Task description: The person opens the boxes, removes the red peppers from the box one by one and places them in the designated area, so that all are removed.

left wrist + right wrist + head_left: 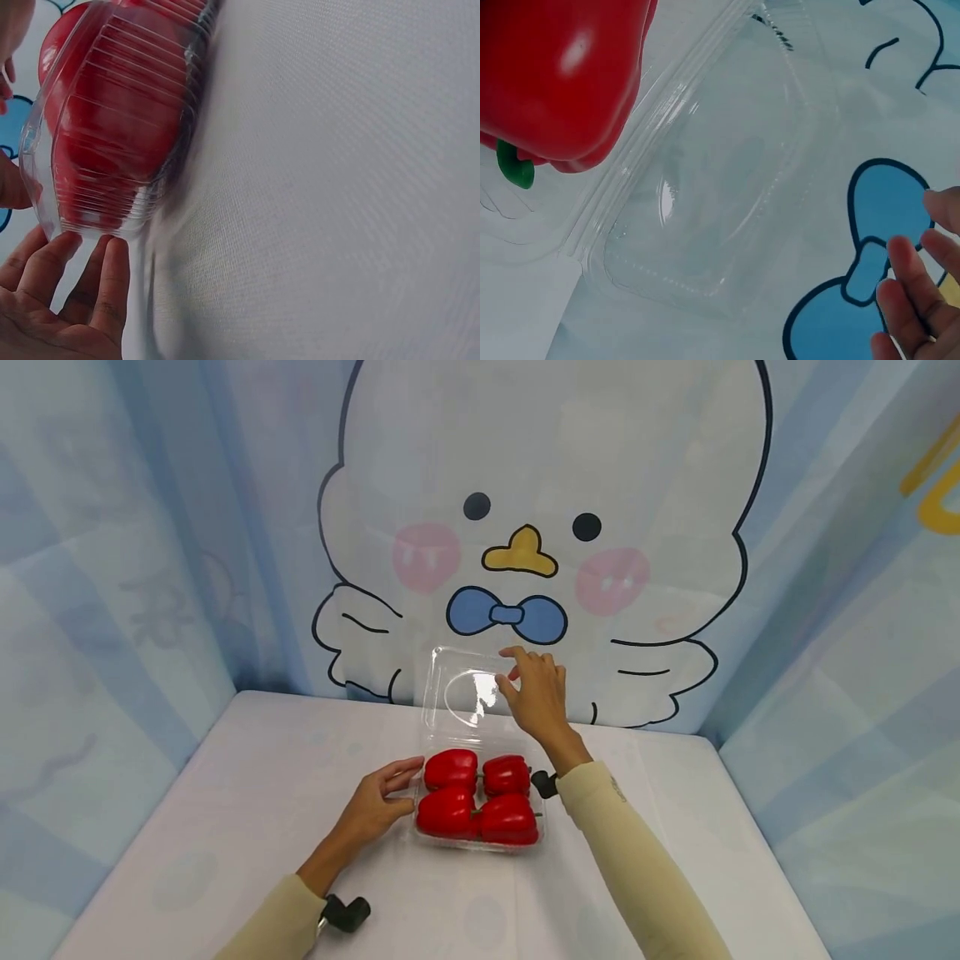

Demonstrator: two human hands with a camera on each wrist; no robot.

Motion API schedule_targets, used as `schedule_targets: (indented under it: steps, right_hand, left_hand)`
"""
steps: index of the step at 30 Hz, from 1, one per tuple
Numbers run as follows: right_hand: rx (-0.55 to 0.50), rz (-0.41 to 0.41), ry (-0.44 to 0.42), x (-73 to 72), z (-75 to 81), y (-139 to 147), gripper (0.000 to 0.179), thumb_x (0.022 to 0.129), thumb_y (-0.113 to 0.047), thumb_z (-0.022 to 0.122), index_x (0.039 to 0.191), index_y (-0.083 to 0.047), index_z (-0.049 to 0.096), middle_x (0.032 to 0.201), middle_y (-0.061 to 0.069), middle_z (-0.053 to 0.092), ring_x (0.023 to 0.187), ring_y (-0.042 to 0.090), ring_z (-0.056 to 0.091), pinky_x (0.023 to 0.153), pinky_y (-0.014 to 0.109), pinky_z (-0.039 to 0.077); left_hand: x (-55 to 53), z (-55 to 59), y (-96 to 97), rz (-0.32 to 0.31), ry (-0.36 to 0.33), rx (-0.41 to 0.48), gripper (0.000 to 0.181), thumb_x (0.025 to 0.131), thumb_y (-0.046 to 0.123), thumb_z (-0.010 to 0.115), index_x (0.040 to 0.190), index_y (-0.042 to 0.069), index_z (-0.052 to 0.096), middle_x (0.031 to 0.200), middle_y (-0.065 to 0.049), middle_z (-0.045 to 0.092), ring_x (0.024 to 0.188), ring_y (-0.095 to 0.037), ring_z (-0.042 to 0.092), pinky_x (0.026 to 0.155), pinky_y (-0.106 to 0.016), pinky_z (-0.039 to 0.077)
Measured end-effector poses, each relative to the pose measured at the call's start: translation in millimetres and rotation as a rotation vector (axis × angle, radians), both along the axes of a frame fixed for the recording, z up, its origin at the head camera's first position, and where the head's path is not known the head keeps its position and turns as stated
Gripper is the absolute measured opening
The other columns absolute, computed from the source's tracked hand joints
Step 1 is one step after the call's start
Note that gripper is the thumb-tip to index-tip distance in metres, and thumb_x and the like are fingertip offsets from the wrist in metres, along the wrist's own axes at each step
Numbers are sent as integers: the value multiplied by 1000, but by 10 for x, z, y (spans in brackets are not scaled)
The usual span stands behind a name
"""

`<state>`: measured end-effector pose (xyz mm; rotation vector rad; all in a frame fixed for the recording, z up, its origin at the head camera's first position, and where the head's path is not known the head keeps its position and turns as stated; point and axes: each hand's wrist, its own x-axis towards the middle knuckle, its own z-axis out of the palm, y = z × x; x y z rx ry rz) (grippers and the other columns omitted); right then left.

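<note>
Head cam: clear plastic tray [468, 844] sits on the white table [645, 810], btwn the two hands, w/ 4 red bell peppers [446, 812] in it, approx 2x2. L hand [378, 806] is at the tray's L side, fingers mostly straight & spread, thumb apart from them, no grip. L wrist cam: fingertips [115, 251] right at the tray's end wall, look to be touching; peppers are behind the plastic, none in the fingers. R hand [538, 692] is up by the far R corner of the clear lid [461, 693], thumb & index apart w/ a gap, other fingers loosely bent. R wrist cam: those fingers are well apart from the lid & have hold of nothing. Looks: peppers glossy, deep red, lobed, green stem [516, 165] on the nearest one in R wrist view. Tray see-thru, ribbed walls. Lid also see-thru, rounded corners, glare spot, joined to tray along a ridged far edge, tilted up & back in front of the bird-print backdrop [660, 452].
</note>
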<state>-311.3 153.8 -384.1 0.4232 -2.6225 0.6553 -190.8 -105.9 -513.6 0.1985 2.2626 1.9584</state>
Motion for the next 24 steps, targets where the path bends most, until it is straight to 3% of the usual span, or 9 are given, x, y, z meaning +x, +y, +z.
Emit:
schedule_targets:
  steps: [7, 12, 20, 24]
  right_hand:
    - [-95, 84, 19, 293, 49, 31, 45, 98, -21, 75, 141, -15, 64, 104, 11, 67, 99, 30, 57, 83, 41, 49]
    - [-117, 114, -8, 506, 89, 71, 48, 97, -21, 76, 143, -14, 63, 109, 11, 67, 107, 28, 58, 87, 43, 56]
    - [-118, 100, -74, 772, 61, 169, 55, 96, -25, 78, 147, -18, 58, 118, 10, 67, 112, 27, 60, 90, 41, 60]
    - [-144, 96, -106, 913, 26, 234, 59, 94, -24, 80, 148, -17, 57, 122, 12, 65, 115, 29, 61, 93, 46, 63]
  left_hand:
    - [-3, -13, -21, -5, 6, 7, 73, 86, -1, 72, 155, 12, 53, 161, -13, 54, 148, -38, 54, 107, -39, 59]
    - [-4, -23, -31, -7, 8, 9, 73, 86, -1, 71, 156, 12, 52, 161, -13, 54, 149, -38, 53, 106, -37, 59]
    - [2, -23, -27, -11, 5, 14, 74, 86, -1, 70, 156, 12, 52, 162, -12, 53, 150, -38, 52, 107, -38, 59]
    - [1, -33, -23, -13, 0, 21, 75, 85, -2, 70, 156, 12, 52, 163, -12, 52, 150, -38, 51, 107, -38, 58]
